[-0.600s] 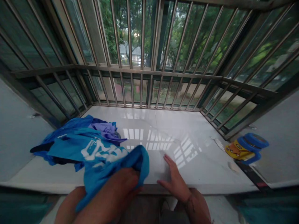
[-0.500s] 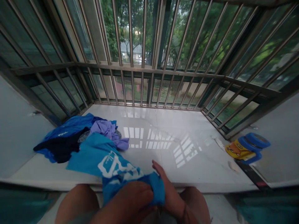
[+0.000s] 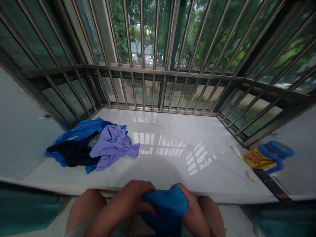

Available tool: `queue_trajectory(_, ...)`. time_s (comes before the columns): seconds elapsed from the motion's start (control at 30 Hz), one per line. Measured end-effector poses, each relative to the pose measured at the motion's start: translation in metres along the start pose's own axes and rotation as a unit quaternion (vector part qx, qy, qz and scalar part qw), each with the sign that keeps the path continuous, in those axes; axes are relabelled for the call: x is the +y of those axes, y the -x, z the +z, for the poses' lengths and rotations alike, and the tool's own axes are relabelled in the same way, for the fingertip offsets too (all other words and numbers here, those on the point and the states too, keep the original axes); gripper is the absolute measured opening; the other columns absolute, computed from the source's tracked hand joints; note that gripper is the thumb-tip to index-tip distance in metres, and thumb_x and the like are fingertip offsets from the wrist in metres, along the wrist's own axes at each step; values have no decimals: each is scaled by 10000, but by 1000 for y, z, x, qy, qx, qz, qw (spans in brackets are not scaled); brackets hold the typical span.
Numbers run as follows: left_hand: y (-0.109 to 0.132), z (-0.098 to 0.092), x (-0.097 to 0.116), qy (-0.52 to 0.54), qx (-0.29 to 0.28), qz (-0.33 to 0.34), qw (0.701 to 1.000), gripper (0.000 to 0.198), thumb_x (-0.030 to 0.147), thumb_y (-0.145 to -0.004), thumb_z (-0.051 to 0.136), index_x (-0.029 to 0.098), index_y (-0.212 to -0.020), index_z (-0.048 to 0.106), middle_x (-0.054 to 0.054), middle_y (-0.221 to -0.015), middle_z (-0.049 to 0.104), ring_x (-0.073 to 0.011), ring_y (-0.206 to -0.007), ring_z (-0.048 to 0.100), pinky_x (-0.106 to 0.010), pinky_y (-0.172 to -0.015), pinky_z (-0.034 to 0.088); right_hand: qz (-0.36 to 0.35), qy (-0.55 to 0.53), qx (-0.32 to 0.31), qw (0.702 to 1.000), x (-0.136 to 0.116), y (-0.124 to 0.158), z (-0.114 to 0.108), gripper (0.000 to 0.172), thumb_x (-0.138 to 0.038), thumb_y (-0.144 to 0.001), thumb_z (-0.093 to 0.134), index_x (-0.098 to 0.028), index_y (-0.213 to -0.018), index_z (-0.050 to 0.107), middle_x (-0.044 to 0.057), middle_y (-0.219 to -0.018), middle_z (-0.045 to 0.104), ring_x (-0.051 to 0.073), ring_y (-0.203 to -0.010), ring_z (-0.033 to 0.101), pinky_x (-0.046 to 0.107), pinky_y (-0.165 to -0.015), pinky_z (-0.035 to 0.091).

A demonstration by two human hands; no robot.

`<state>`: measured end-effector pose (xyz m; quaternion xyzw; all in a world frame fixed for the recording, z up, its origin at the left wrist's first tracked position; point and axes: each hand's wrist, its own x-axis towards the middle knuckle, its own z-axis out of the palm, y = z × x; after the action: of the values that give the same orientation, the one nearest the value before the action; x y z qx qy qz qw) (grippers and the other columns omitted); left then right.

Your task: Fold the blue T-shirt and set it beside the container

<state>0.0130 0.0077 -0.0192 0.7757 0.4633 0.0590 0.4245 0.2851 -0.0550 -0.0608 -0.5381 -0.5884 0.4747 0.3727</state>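
Note:
A blue shirt (image 3: pixel 165 205) is bunched between my two hands, low in front of me over my lap. My left hand (image 3: pixel 142 196) grips its left side, thumb below and fingers above. On the other side my right hand (image 3: pixel 189 199) is closed at the shirt's edge, its fingers partly covered by the cloth. The shirt's lower part hangs between my knees. Left of the hands, a pile of clothes lies on the white ledge: a purple garment (image 3: pixel 111 144) on top, a dark navy one (image 3: pixel 76 151) and a bright blue one (image 3: pixel 86 126).
The glossy white ledge (image 3: pixel 158 168) runs up to a barred window (image 3: pixel 163 70). At the right stands a yellow jar with a blue lid and handle (image 3: pixel 269 156), beside a dark flat strip (image 3: pixel 274 187). My knees (image 3: pixel 89 205) touch or nearly touch the front edge.
The blue shirt, earlier stretched out leftward over the ledge with its white print showing, has been drawn in and bunched between my hands. More of the purple garment shows.

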Motion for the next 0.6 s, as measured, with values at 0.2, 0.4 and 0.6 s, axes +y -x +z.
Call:
queue_trajectory(0.2,16,-20,-1,84,59,82,991,463,661,-807,914,229,-957,843,13,-818,770,-177,-767,681,-267,-729,448,-59,49,59,995,-41,11,-18,219,-410,-922,666,-274,-1073,748,14,-1006,765,188,-807,698,235,-747,553)
queue_trajectory(0.4,-30,-26,-31,92,214,167,958,360,534,-1073,616,218,-1102,788,-111,-1193,788,-250,-1124,729,-358,-977,567,-7,99,81,992,-52,25,-36,226,-456,-906,715,-288,-1049,765,16,-908,767,240,-796,721,291,-749,584)
queue_trajectory(0.6,-117,-23,-109,-229,211,-29,950,524,219,-1002,632,253,-1525,653,-127,-1749,478,-422,-1661,329,-734,-1328,236,-3,59,83,995,-48,33,-46,220,-518,-817,775,-323,-918,760,46,-854,748,327,-772,734,409,-712,616)
